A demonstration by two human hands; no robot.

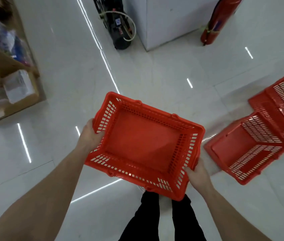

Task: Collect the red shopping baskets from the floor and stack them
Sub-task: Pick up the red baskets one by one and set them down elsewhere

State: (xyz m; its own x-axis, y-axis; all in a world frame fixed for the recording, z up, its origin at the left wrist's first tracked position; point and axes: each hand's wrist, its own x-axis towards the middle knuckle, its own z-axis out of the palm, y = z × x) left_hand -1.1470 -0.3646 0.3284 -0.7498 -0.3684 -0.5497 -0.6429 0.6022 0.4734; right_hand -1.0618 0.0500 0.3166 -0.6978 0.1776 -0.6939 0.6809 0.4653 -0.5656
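White floor (155, 70) carries two red baskets (247, 148) tipped on their sides at right, empty, touching each other. Held basket (144, 145) level above the legs, empty, open side up for nesting. Left hand (90, 134) and right hand (197, 176) fingers clamped on its opposite short rims.

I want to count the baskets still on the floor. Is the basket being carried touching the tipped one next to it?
Apart. The head view shows white floor between the carried basket and the tipped basket.
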